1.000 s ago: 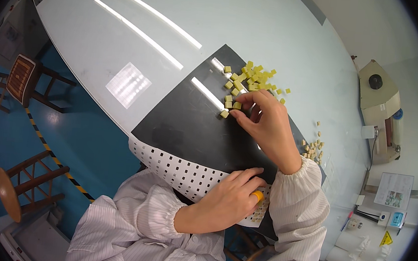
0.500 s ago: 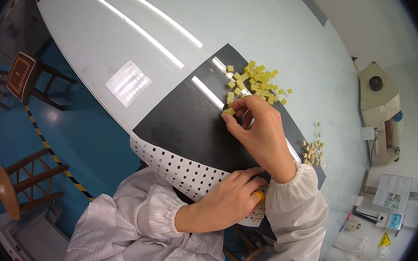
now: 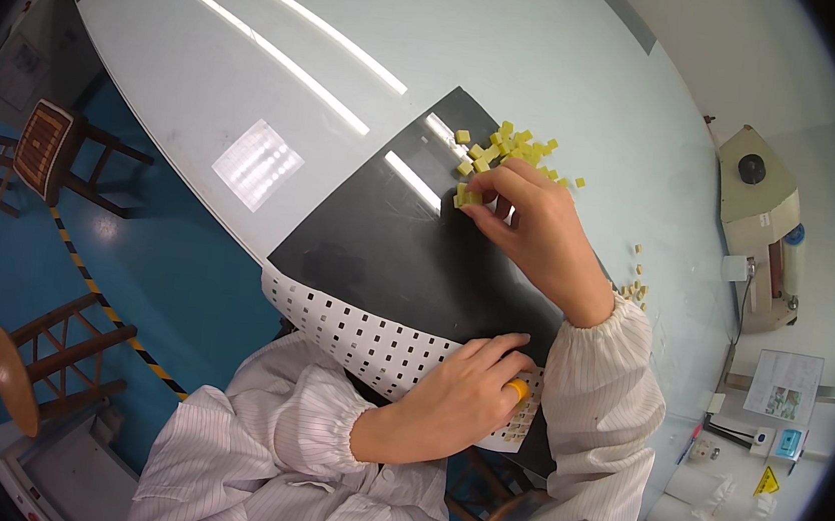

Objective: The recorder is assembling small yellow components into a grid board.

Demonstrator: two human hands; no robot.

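My right hand reaches over the black mat, thumb and forefinger closed at a small yellow-green cube. Behind those fingers lies a loose pile of yellow-green cubes, part of it hidden by the hand. My left hand rests palm down, fingers stretched out, on a white sheet with rows of square holes along the mat's near edge. An orange band sits on one of its fingers. Pale small blocks show in the sheet's right end, beside that hand.
More pale small blocks lie to the right of my right forearm, partly hidden by the sleeve. The mat lies on a glossy light table. A beige machine stands at the far right. Wooden stools are on the blue floor at left.
My right hand has moved away from me, toward the pile, and its fingertips are now by cubes at the pile's near edge. The left hand has stayed in place.
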